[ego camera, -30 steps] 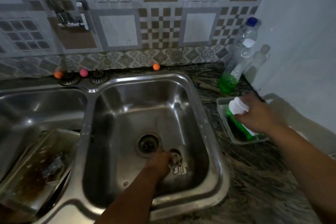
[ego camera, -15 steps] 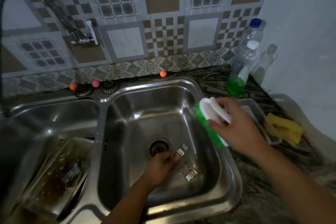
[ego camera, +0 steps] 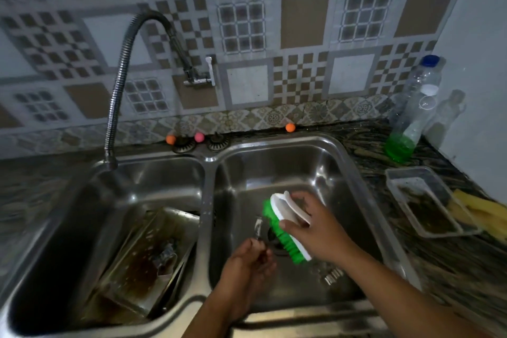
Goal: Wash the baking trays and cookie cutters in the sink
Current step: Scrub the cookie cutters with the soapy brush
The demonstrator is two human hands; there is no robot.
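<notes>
My left hand (ego camera: 248,261) grips a small metal cookie cutter (ego camera: 258,225) above the drain of the right sink basin (ego camera: 296,173). My right hand (ego camera: 315,228) holds a white scrubbing brush with green bristles (ego camera: 282,230) just right of the cutter, bristles facing it. Another metal cutter (ego camera: 330,274) lies on the basin floor under my right wrist. Greasy baking trays (ego camera: 148,258) lean stacked in the left basin (ego camera: 153,178), with a further cutter (ego camera: 166,254) lying in the top tray.
A flexible tap hose (ego camera: 120,85) arches over the left basin. On the right counter stand a bottle of green dish soap (ego camera: 408,129), a dirty clear plastic tray (ego camera: 428,200) and a yellow sponge (ego camera: 482,211). Small coloured balls (ego camera: 290,127) sit along the backsplash.
My right hand lifted the brush from the plastic tray and carried it left over the right basin. My left hand picked a cutter off the basin floor and raised it to the bristles.
</notes>
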